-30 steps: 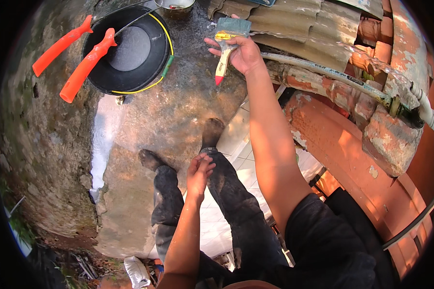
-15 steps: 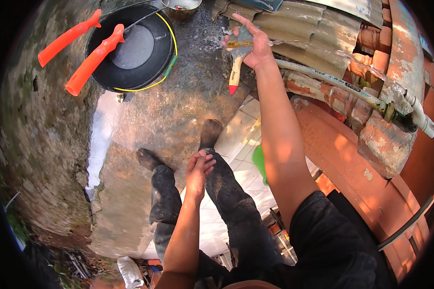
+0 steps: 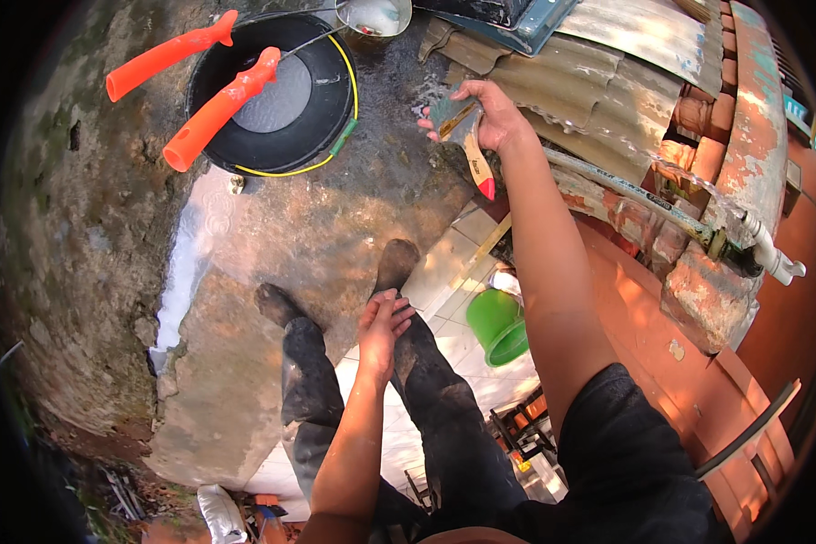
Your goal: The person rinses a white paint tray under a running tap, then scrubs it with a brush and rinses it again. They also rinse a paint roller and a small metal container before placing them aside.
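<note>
My right hand (image 3: 497, 116) is stretched out ahead and closed around a paintbrush (image 3: 477, 165) with a pale wooden handle and a red tip. The handle points down toward me, and the wet bristles lie against my fingers. Water (image 3: 598, 131) streams through the air from the white tap (image 3: 772, 252) at the right toward that hand and splashes beyond it. My left hand (image 3: 383, 328) hangs in front of my leg with loosely bent fingers and holds nothing.
A black bucket (image 3: 331, 118) with a yellow handle and greyish contents stands at the far left. Two orange-handled tools (image 3: 222, 109) lie across it, beside a metal bowl (image 3: 374, 16). Corrugated sheets (image 3: 571, 91) lie far right; a green bucket (image 3: 494, 322) sits below on white tiles.
The paintbrush has turned in my right hand, its red tip swinging to the right. My left hand has barely moved. The view has shifted, showing more of the green bucket.
</note>
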`<state>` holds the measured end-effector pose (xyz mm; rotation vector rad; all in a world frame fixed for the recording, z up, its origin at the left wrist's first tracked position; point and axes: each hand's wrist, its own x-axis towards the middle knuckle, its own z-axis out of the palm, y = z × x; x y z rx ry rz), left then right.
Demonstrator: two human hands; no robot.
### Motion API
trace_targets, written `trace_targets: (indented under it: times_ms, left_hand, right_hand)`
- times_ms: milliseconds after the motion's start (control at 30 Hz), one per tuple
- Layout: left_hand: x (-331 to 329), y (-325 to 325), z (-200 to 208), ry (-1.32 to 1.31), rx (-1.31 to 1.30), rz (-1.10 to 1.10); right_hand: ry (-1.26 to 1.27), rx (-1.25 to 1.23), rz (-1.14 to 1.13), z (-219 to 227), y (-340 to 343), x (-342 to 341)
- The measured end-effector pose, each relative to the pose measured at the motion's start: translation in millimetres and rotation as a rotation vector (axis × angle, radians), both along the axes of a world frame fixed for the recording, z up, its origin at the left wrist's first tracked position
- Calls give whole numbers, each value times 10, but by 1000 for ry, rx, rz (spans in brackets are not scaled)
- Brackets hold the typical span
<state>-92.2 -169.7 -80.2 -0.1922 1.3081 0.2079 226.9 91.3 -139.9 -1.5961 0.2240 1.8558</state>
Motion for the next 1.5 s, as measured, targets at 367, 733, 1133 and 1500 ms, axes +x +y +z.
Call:
trace_targets:
  times_ms: [367,733,1133,1500]
  left_hand:
    - [-71,86,-47,14,7,75]
    - [-452,223,-16,99,4,97]
    - [-1239,689,98,113,80,11]
    - [-1076,527,44,4,116,-108]
  right_hand:
    - [-917,256,977,-1527,2215,182]
    - [-1489,335,1306,-1764,2340,-506]
    - [-773,-51,1049,-2176,2476,-593]
    - [-1319,201,1712,-2654,2335,-504]
